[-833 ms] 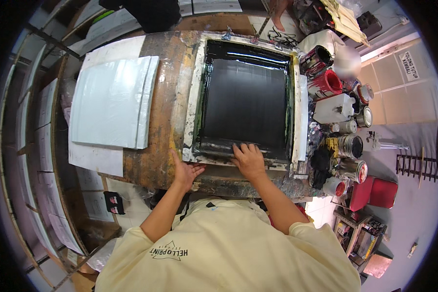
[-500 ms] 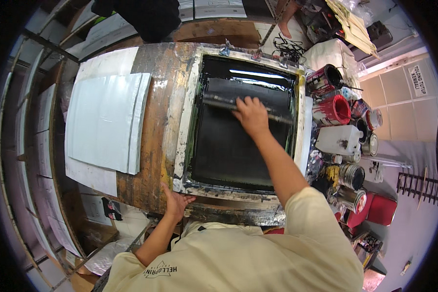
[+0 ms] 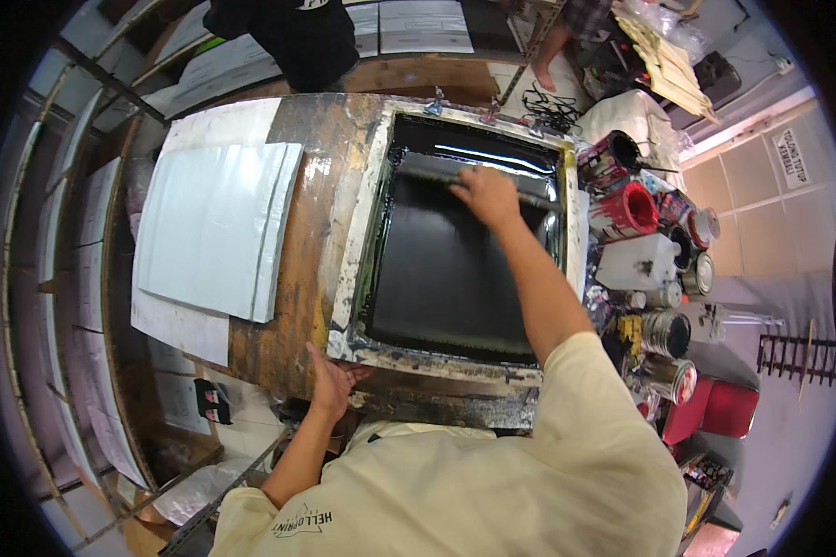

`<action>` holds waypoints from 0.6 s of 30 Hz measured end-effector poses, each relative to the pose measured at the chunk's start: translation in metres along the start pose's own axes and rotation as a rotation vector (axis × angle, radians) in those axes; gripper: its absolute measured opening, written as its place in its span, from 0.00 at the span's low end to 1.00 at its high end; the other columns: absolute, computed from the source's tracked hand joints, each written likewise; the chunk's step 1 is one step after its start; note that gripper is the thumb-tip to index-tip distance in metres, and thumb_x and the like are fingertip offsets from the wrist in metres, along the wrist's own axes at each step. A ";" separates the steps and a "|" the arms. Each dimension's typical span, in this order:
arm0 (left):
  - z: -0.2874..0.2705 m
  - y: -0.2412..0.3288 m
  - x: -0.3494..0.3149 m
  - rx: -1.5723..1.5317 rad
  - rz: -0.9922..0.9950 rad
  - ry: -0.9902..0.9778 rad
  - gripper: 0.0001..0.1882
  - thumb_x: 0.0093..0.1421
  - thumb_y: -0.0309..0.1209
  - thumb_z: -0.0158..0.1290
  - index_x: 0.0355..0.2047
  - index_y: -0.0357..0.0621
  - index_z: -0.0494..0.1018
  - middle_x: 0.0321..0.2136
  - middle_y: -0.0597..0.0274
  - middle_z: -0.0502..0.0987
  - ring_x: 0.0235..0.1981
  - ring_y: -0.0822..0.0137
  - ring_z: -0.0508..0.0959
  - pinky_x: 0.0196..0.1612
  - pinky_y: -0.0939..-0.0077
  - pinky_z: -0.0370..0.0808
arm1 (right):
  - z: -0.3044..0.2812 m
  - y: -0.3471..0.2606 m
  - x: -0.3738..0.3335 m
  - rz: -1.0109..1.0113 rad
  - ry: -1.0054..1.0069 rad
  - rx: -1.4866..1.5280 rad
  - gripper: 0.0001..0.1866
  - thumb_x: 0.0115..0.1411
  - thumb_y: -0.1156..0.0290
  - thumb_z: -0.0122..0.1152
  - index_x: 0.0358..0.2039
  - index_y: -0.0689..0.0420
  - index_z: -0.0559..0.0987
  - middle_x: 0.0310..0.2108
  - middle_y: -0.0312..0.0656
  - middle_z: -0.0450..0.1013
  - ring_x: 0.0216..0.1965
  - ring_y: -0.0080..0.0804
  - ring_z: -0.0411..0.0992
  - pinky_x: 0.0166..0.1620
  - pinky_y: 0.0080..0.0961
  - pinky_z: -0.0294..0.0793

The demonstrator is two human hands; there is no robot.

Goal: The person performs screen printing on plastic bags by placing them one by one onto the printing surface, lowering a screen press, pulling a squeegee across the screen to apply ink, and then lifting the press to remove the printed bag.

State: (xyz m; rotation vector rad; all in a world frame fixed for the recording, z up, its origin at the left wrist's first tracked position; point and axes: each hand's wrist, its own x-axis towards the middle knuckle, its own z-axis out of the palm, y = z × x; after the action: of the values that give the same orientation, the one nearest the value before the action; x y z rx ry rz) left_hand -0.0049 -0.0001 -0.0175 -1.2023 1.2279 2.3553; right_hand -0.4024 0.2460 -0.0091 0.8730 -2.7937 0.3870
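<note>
My right hand is closed on a long dark squeegee, which lies across the far part of a printing screen. Black ink coats the screen's mesh, with a wet glossy band along its far side. The screen's frame is pale and ink-stained. At its near left corner is my left hand, palm up, with the fingers stretched towards the frame's near edge and the thumb apart. Whether those fingertips touch the frame I cannot tell.
A stack of white sheets lies left on the stained wooden table. Ink cans, including a red one, and a white jerrycan crowd the right side. Metal racking stands left. A person in black is beyond the table.
My right hand has pushed the squeegee farther away across the screen. My left hand stays by the near left corner. The view has shifted slightly, and more of the person in black shows.
</note>
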 end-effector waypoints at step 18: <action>0.083 0.136 -0.074 0.136 0.647 -0.761 0.52 0.68 0.72 0.27 0.73 0.36 0.52 0.69 0.29 0.57 0.73 0.42 0.55 0.73 0.45 0.52 | -0.266 -0.179 -0.098 -0.018 0.412 -0.250 0.16 0.58 0.57 0.61 0.38 0.57 0.79 0.31 0.42 0.74 0.39 0.43 0.73 0.47 0.45 0.64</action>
State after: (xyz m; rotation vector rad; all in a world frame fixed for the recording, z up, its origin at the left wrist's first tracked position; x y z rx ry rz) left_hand -0.0762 -0.0099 0.1431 0.2191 1.5569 2.6527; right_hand -0.1928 0.2362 0.2521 0.6726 -2.3868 0.1822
